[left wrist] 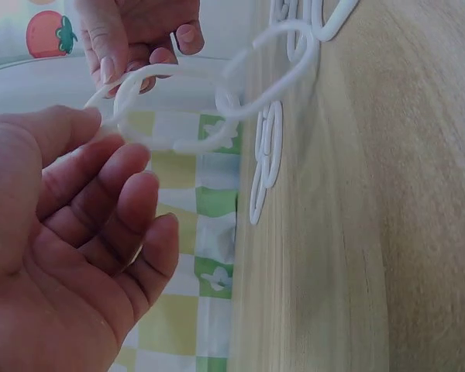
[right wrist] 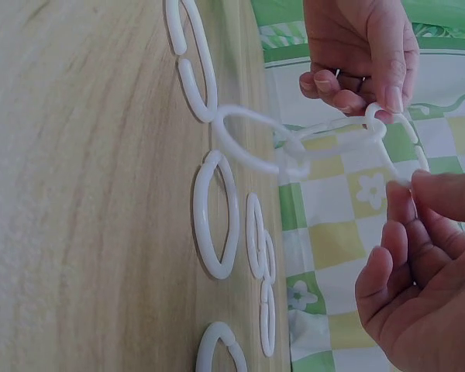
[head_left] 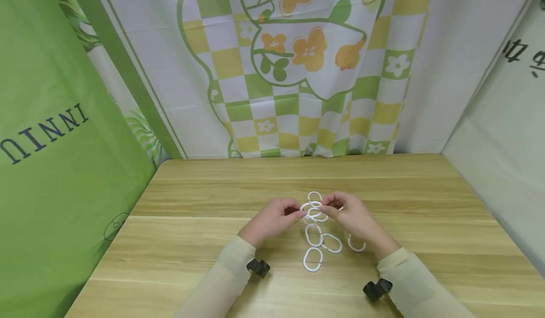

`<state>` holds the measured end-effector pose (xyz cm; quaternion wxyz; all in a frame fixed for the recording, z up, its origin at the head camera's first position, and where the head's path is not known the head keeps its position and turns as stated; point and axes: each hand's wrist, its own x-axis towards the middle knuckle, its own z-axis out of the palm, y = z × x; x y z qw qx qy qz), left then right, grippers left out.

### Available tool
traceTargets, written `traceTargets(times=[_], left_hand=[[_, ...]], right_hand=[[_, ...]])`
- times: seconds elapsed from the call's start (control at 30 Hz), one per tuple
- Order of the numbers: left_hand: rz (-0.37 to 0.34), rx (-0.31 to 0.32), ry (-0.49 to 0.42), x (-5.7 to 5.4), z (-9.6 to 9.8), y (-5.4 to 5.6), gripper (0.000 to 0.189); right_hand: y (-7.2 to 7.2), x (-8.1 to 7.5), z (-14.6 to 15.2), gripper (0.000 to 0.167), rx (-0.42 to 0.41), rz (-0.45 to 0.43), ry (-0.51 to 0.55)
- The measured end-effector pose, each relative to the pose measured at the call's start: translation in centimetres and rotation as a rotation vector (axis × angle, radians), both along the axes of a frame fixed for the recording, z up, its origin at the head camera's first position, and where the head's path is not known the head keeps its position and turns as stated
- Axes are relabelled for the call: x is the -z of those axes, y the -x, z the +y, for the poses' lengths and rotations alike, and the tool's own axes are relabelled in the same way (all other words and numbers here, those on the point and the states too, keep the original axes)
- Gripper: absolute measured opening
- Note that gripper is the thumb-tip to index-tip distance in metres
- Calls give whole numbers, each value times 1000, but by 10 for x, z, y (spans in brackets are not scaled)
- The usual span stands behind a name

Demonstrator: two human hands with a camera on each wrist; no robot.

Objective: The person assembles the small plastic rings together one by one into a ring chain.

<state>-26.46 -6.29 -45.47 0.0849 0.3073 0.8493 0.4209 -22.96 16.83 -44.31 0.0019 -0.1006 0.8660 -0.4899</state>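
Between thumb and index finger, my left hand (head_left: 272,219) pinches one end of a white plastic chain link (right wrist: 409,129). The thumb and index finger of my right hand (head_left: 354,219) pinch the same link from the other side. Both hands are raised over the table, facing each other, with the remaining fingers loosely bent. From this link a short chain hangs toward the table; its lower link (right wrist: 239,155) slopes down to the wood. In the head view the chain runs toward the near side, down to an end link (head_left: 313,270) on the table.
On the wooden table (head_left: 204,190) lie more white links: one at the chain's side (head_left: 340,248), a gapped link (head_left: 356,250) beside my right wrist, and a few behind the hands (head_left: 314,192). A patterned curtain (head_left: 285,105) hangs behind the table; a green cloth (head_left: 51,190) hangs left.
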Motion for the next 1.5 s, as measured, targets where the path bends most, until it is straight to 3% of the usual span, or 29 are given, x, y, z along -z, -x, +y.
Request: traceTargets(times=[0.43, 0.83, 0.93, 1.1, 1.27, 1.5], left_hand=[[-22, -52, -53, -5, -5, 2, 19], [-3, -24, -66, -6, -6, 3, 19], [0, -11, -64, -6, -6, 4, 18], [-5, -16, -48, -9, -8, 4, 17], [27, 8, -46, -12, -6, 4, 19], [23, 16, -51, -7, -5, 4, 22]], right_hand=[[-4, 6, 25, 11, -46, 4, 7], [-4, 18, 77, 12, 4, 9, -182], [-3, 21, 86, 9, -22, 5, -242], [1, 25, 91, 14, -59, -31, -356], [5, 27, 93, 16, -45, -60, -399], [4, 29, 94, 14, -72, -62, -457]])
